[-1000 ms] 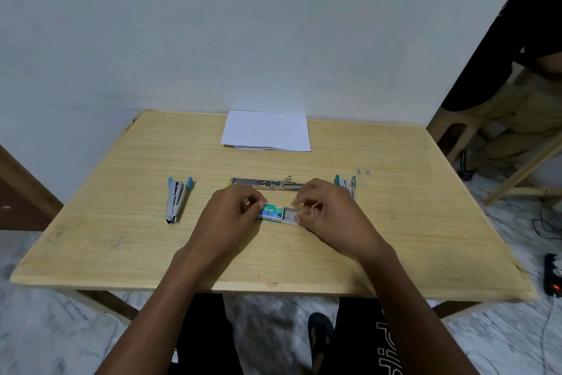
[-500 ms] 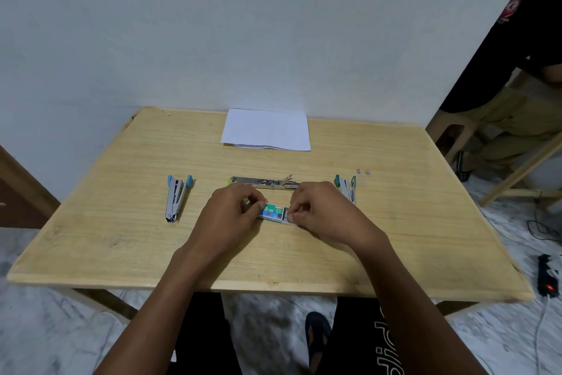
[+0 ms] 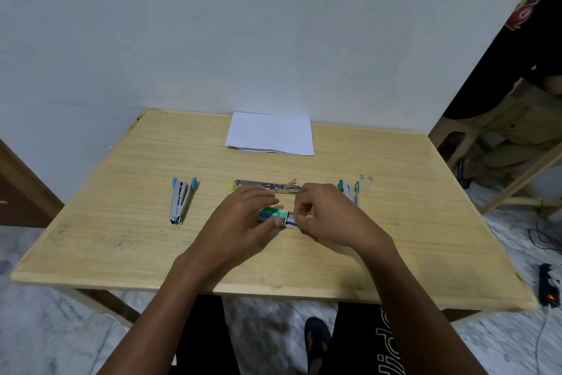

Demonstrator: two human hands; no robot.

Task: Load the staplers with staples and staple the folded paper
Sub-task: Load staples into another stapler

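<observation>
A small green staple box lies on the wooden table at the centre, its inner tray slid partly out to the right. My left hand holds the box sleeve between thumb and fingers. My right hand pinches the tray's right end with curled fingers. Behind the hands lies an opened metal stapler with a yellow end. A blue-tipped stapler lies to the left, and a green-tipped one to the right, partly hidden by my right hand. The folded white paper rests at the table's far edge.
Two tiny grey bits lie right of the green-tipped stapler. A white wall stands right behind the table. A seated person and a wooden stool are at the far right. A power strip lies on the floor.
The staple box tray has slid out to the right under my right hand's pull. My left hand's fingers have spread over the box sleeve.
</observation>
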